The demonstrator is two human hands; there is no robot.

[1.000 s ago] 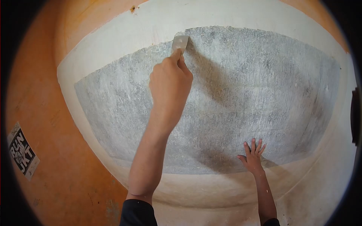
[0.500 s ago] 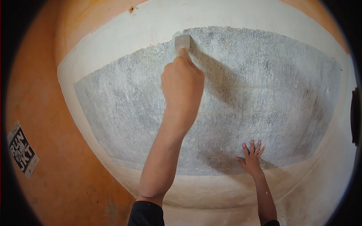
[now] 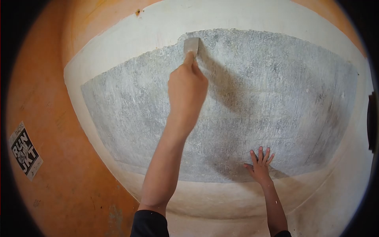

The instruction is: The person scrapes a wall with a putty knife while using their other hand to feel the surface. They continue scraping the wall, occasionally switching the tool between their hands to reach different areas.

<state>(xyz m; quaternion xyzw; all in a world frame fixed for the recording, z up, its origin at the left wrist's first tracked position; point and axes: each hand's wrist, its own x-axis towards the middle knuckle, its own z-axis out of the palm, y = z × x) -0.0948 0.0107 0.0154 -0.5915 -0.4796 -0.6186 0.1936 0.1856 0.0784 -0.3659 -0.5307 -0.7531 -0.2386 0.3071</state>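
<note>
My left hand [image 3: 187, 89] is wrapped around the handle of a putty knife [image 3: 191, 45], its wide metal blade pointing up. The blade lies just below the upper edge of a rough grey scraped patch [image 3: 150, 102] on the wall. Most of the handle is hidden by my fingers. Lower right, my right hand [image 3: 260, 168] is spread with its palm toward the grey patch, seemingly resting against it, and holds nothing.
A band of white paint [image 3: 118, 43] borders the grey patch above. To the left is an orange wall [image 3: 51, 98] with a black-and-white sticker [image 3: 25, 151]. A dark object [image 3: 372, 122] shows at the right edge.
My left hand and the putty knife have shifted slightly down along the patch. The view has moved a little. My right hand keeps its spread pose on the lower part of the patch.
</note>
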